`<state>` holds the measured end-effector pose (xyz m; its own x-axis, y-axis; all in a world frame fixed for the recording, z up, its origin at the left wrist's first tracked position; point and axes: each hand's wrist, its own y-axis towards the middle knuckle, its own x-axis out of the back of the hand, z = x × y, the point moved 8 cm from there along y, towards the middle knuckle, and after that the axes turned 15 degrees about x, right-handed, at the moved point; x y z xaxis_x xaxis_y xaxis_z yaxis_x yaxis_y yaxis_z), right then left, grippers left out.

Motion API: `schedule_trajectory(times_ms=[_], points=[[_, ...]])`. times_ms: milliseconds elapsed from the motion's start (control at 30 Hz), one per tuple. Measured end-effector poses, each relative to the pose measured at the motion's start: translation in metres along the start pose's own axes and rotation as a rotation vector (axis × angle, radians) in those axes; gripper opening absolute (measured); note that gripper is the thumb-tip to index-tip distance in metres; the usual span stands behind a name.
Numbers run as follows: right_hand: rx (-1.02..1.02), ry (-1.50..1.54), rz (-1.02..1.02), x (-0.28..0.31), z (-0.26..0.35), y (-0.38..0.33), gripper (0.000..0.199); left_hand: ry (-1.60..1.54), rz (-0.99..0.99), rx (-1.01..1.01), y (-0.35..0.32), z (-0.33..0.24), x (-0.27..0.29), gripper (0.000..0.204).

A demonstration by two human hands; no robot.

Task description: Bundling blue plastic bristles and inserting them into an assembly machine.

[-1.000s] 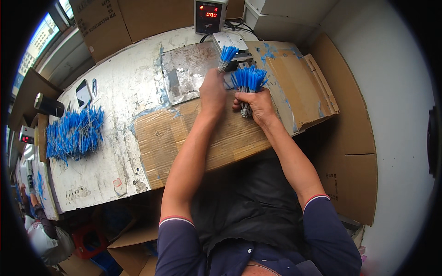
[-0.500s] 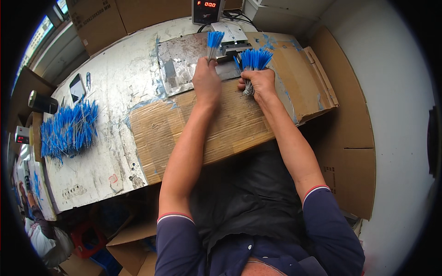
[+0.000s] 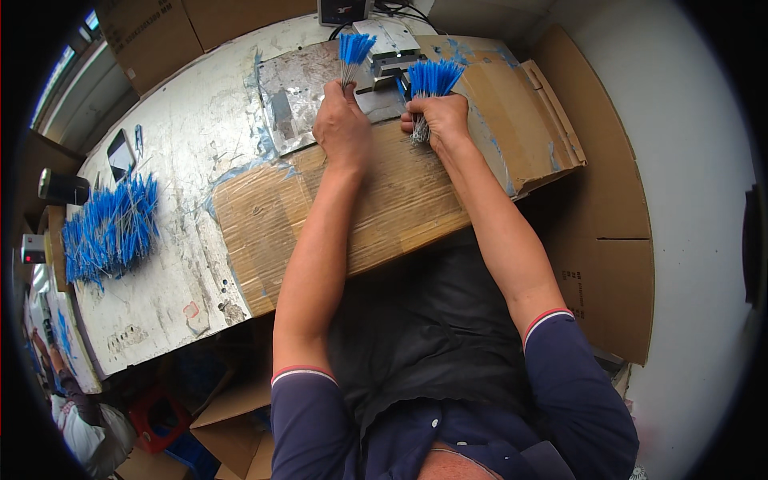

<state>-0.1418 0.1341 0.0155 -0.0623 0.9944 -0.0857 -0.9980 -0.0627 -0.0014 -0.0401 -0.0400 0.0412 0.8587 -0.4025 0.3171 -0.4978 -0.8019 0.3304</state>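
Note:
My left hand (image 3: 342,126) is closed around a small bundle of thin wire-stemmed pieces with blue tips (image 3: 356,50), tips up and slightly fanned. It is above the near edge of the metal plate. To its right, my right hand (image 3: 445,120) grips a thicker bundle of the same blue-tipped pieces (image 3: 436,78), their bare looped wire ends hanging below the fingers. A small metal fixture (image 3: 394,62) stands just behind the two bundles. A large pile of similar blue-tipped pieces (image 3: 112,228) lies at the left of the table.
Flattened cardboard (image 3: 264,220) covers the table's front edge, beside a worn metal plate (image 3: 300,76). A phone (image 3: 121,154), a pen and a dark cylinder (image 3: 64,186) are near the pile. A display box (image 3: 344,10) stands at the back; tall cardboard (image 3: 604,200) lines the right.
The whole view has shifted a little, so the table sits higher and further left. My hands are slightly further apart, each still holding its bundle; the left bundle's tips look more spread.

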Motion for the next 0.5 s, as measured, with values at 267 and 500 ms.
schedule_trajectory(times_ms=[267,500], points=[[-0.086,0.224,0.06,0.005,-0.01,0.003,0.011,0.234,0.07,-0.137,-0.002,-0.007,-0.012,0.013],[-0.114,0.227,0.12,0.016,-0.011,-0.001,0.012,0.24,0.146,-0.103,0.002,-0.002,-0.02,0.014]])
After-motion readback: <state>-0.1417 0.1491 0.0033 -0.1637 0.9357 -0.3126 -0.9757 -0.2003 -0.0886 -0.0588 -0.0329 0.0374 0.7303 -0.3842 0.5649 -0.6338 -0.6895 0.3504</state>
